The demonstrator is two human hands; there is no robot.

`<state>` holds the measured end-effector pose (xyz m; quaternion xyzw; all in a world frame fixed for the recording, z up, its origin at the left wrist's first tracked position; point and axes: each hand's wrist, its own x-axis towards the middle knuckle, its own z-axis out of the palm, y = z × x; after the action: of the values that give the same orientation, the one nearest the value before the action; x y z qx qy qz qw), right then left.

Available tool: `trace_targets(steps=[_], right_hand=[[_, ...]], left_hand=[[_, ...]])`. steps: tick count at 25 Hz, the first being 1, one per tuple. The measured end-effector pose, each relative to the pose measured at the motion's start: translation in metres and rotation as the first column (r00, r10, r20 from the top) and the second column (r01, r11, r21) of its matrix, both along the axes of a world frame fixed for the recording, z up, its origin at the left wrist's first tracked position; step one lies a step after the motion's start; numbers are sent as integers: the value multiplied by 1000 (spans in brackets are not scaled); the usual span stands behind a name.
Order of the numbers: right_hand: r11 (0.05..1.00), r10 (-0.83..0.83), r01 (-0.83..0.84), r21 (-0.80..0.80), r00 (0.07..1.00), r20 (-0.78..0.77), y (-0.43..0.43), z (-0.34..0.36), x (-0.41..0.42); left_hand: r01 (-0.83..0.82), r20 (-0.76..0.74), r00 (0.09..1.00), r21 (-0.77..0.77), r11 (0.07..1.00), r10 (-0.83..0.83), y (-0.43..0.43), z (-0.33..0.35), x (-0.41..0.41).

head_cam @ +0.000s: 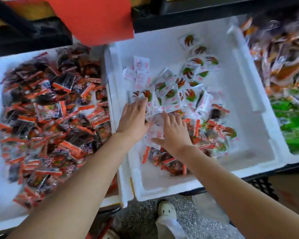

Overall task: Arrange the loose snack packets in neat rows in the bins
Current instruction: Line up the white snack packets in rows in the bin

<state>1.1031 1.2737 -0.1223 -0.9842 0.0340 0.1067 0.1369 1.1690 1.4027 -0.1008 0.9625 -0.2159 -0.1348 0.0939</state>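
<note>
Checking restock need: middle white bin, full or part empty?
Part empty. Bare white floor shows at the far and right sides of the middle bin; the packets lie in a loose heap, not rows.

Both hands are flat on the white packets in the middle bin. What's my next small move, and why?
Probably sweep the left hand and right hand toward each other to bunch the white packets under them into one stack. Both hands lie flat, gripping nothing, and the packets in the middle bin overlap at all angles, with no row started.
</note>
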Motion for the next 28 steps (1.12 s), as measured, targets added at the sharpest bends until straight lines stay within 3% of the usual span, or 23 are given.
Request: trace_targets(steps=[4, 8, 10, 12, 15, 19, 21, 23, 25, 28], right_hand=[[997, 37, -33, -73, 998, 47, -14, 6, -7], [997, 26, -19, 80, 996, -82, -61, 11, -50], [995, 49, -35, 95, 988, -149, -77, 8, -75], [989, 27, 5, 147, 977, -210, -81, 4, -90], [967, 30, 45, 251, 958, -286, -81, -1, -96], [969, 159, -95, 229, 947, -280, -81, -4, -87], [975, 176, -137, 172, 955, -237, -83, -5, -83], [976, 140, -112, 186, 979, -146, -88, -2, -80], [942, 15, -3, 336, 999, -31, -90, 5, -79], [791, -199, 205, 576, 977, -74, -87, 20, -73]], left_hand=[[-30, 58, 998, -75, 997, 34, 2, 0, -13], [203, 264, 954, -206, 957, -145, -7, -15, -59], [259, 39, 965, -250, 933, -258, -18, -21, -88], [223, -251, 933, -162, 961, -259, -28, -26, -110], [172, -262, 947, -69, 983, -184, -40, -34, -127], [-114, -427, 904, -265, 958, -11, -40, -39, -129], [-309, -457, 881, -355, 882, 125, -36, -40, -129], [-539, -539, 804, -485, 689, 249, -34, -37, -125], [-693, -621, 709, -525, 494, 334, -34, -27, -119], [-831, -738, 549, -431, 352, 392, -41, -19, -114]])
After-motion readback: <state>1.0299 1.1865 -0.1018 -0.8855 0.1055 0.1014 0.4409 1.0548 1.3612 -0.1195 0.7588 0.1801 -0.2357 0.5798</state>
